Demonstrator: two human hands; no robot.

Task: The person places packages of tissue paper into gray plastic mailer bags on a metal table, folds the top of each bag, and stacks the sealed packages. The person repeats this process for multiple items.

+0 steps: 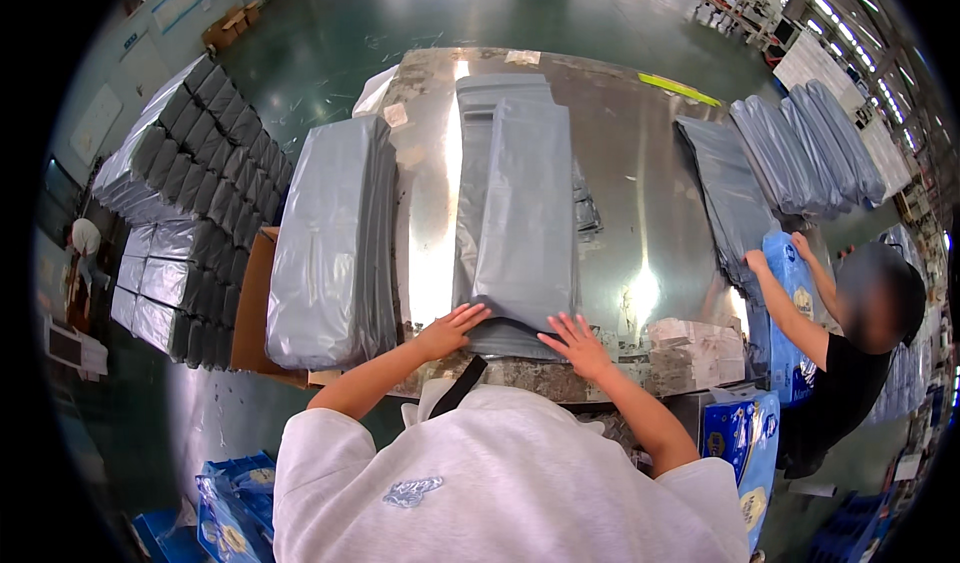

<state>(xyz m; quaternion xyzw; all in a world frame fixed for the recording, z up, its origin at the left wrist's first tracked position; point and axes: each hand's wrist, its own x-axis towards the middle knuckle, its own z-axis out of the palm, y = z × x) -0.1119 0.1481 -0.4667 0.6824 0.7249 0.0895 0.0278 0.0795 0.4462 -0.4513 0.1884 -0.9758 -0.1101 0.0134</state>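
Note:
Straight in front of me on the metal table lies a long grey plastic-wrapped bundle (527, 203), resting partly over more grey plastic beneath it. My left hand (452, 331) rests at its near left corner, fingers stretched out. At the near right corner my right hand (578, 346) lies with its fingers spread. A dark strip (520, 325) runs across the bundle's near end between the two hands; whether it is a fold or a strap I cannot tell. Neither hand grips anything.
A thick grey stack (325, 243) stands at the table's left, beside a cardboard box (255, 303). Tall piles of grey bundles (200, 153) rise farther left. At right, a co-worker (850, 353) handles a blue package (790, 303) near grey bundles (800, 148). A yellow-green strip (680, 90) marks the far edge.

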